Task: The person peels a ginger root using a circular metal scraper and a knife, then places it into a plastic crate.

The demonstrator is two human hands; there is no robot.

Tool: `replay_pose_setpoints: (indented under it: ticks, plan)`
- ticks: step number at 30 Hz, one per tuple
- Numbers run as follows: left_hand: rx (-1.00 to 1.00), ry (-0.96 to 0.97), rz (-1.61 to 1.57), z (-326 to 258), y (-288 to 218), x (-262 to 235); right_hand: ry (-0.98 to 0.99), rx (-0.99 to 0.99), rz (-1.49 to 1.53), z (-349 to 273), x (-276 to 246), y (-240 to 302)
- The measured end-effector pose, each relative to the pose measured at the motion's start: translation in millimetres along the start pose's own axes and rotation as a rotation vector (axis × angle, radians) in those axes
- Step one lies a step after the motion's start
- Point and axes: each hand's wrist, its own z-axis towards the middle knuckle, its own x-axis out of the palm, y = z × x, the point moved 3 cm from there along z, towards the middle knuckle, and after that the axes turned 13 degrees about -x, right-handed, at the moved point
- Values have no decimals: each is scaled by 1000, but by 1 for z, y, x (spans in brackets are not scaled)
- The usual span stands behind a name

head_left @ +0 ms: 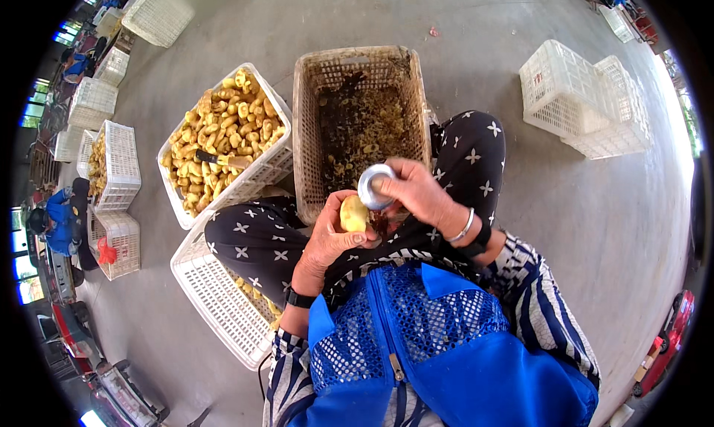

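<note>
My left hand [332,235] is closed around a piece of pale yellow ginger [354,214], its skin largely off on the side that shows. A round, shiny silver metal piece like a lid or shallow cup [376,187] is gripped in my right hand [418,194], right at the top of the ginger. Both hands are over my lap, by the near end of a stained crate [303,122] with dark and yellowish scraps [372,129] in its bottom. A reddish, blurred thing beneath my hands cannot be made out.
Left of the stained crate stands a white crate [169,193] heaped with ginger [223,137], a black-and-tan tool [223,159] lying on top. Another white crate [223,315] by my left leg holds yellow pieces. Stacked crates [573,92] stand right; a person in blue [59,222] sits far left.
</note>
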Motion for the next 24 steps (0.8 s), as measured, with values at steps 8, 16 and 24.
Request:
replay_pose_setpoints:
  ticks: [8, 16, 24]
  plan:
    - [129, -73, 17, 1, -2, -6, -49, -56, 318, -11, 21, -17]
    - [129, -282, 739, -15, -27, 2, -23, 43, 259, -11, 11, -30]
    - [431, -386, -109, 12, 1, 8, -172, 134, 698, -6, 37, -46]
